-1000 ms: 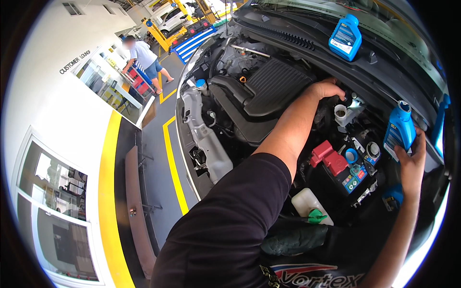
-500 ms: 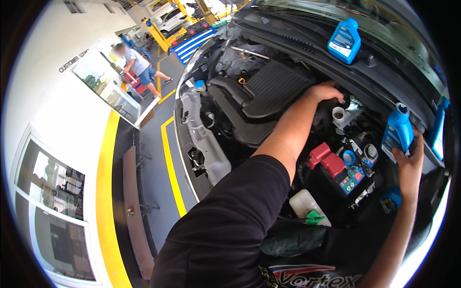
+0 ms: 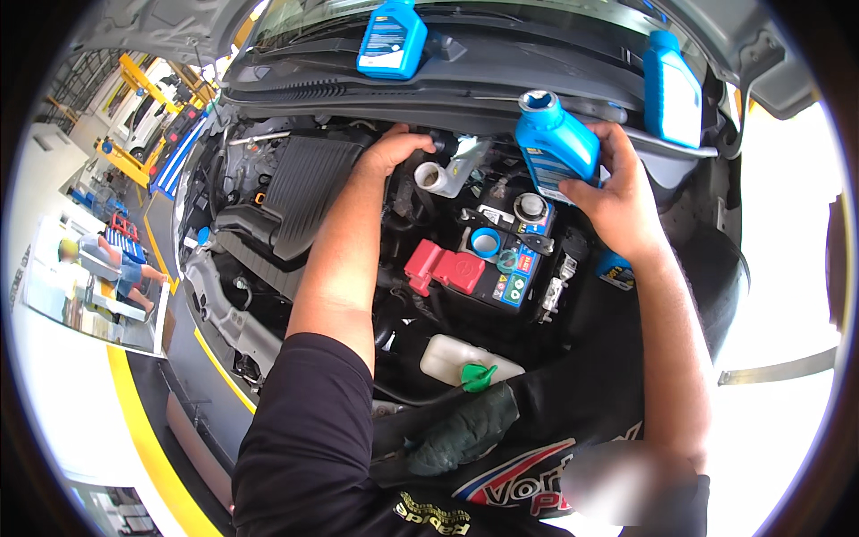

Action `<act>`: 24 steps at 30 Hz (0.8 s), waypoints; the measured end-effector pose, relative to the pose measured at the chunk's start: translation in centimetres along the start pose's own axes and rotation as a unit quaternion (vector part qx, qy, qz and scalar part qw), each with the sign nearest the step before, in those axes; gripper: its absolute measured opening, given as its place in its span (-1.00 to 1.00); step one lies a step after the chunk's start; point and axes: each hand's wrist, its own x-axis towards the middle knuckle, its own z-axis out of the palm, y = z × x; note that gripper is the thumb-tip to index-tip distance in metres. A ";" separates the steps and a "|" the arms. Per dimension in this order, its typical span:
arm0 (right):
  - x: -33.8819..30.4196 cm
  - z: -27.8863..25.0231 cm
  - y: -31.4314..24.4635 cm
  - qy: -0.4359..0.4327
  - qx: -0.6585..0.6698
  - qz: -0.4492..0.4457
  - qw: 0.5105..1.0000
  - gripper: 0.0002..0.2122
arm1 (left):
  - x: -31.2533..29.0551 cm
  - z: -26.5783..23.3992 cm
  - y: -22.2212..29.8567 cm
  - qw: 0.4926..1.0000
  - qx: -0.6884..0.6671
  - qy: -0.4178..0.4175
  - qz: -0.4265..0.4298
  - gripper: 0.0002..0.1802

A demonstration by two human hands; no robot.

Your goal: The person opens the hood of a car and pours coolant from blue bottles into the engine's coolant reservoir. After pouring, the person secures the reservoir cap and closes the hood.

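My right hand [image 3: 617,192] grips an uncapped blue plastic bottle [image 3: 557,148], its mouth up and slightly tilted. A white fluid reservoir [image 3: 449,172] with an uncovered filler neck stands between my hands, brightly lit on its far side. Beside it, my left hand [image 3: 395,150] reaches in past the engine cover [image 3: 309,183]. Its fingers are bent near a dark round-ended thing [image 3: 444,141]; what they hold is partly hidden. On the battery [image 3: 510,286] lie a blue bottle cap [image 3: 486,242] and a larger round grey cap [image 3: 531,208], near a red terminal cover [image 3: 445,267].
Two more blue bottles stand on the cowl, one in the middle [image 3: 392,43] and one at the right [image 3: 673,94]. Another blue container [image 3: 616,270] sits low by my right forearm. A white tank with a green cap [image 3: 479,376] is nearest me. Far left, a person [image 3: 112,264] is near a doorway.
My view has swung to the right, so the engine bay appears further left. The bottle in my right hand has come nearer the reservoir. My left hand stays beside the reservoir.
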 end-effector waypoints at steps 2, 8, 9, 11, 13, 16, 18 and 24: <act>-0.2 -0.1 -0.2 -0.002 -0.016 0.005 1.000 -0.47 | 0.2 0.2 0.2 1.000 0.011 -0.010 0.009 -0.13; -0.5 0.4 -0.2 -0.012 -0.028 0.035 0.999 -0.46 | -1.7 0.6 2.5 0.996 0.076 -0.027 0.025 -0.43; -0.6 0.1 0.1 -0.014 -0.018 0.041 0.999 -0.46 | -2.3 1.2 3.6 0.993 0.105 -0.034 0.047 -0.48; -0.7 0.3 0.3 -0.021 -0.003 0.055 0.998 -0.46 | -2.9 1.2 4.1 0.986 0.149 -0.028 0.071 -0.48; -0.7 0.8 0.4 -0.028 0.006 0.069 0.997 -0.46 | -3.8 0.1 4.2 0.986 0.147 -0.003 0.080 -0.48; -0.9 0.8 0.2 -0.034 -0.001 0.081 0.996 -0.46 | -5.3 0.4 5.4 0.981 0.172 0.039 0.080 -0.46; -1.1 0.9 0.1 -0.034 0.000 0.088 0.995 -0.46 | -6.6 0.2 6.5 0.975 0.207 0.049 0.069 -0.40; -1.1 1.1 0.7 -0.034 0.002 0.096 0.995 -0.43 | -12.8 -2.4 9.0 0.960 0.253 0.120 0.014 -0.33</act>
